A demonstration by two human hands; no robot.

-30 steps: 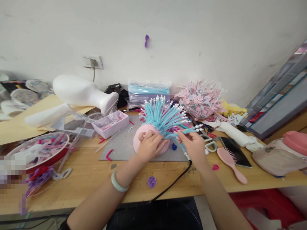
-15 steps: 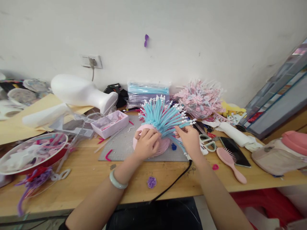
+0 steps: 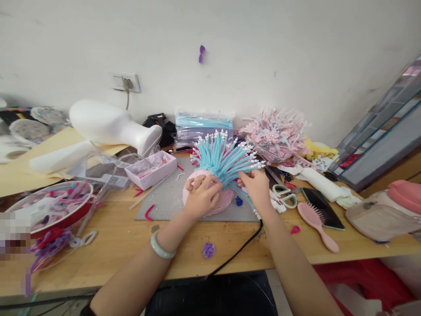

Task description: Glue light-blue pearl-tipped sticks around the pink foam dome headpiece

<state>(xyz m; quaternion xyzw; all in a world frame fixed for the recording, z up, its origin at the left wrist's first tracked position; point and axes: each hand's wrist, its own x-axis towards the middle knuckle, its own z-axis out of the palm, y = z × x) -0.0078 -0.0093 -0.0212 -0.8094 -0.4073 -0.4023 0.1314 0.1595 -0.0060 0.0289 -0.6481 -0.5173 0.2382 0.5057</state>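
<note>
A fan of light-blue fuzzy pipe cleaners (image 3: 221,159) tipped with small white beads rises from a pink round base (image 3: 226,198). My left hand (image 3: 203,196) lies over the near left side of this base, its fingers bent and gripping it. At the fan's right edge, my right hand (image 3: 256,188) pinches a blue pipe cleaner between thumb and forefinger. A few more blue strands droop below that hand. The base rests on a grey cutting mat (image 3: 164,202). Beside it is a small dark-blue flower (image 3: 239,201).
Scissors (image 3: 288,198), a pink hairbrush (image 3: 315,221) and a dark phone-like slab (image 3: 324,206) lie to the right. A lilac box (image 3: 154,175) stands at left, before a white mannequin head (image 3: 98,120). A black cable (image 3: 235,250) crosses the table's front edge, near a purple flower (image 3: 208,250).
My right hand has shifted slightly left along the lower right edge of the fan, and the strands there sit a little closer in. My left hand stays on the pink base.
</note>
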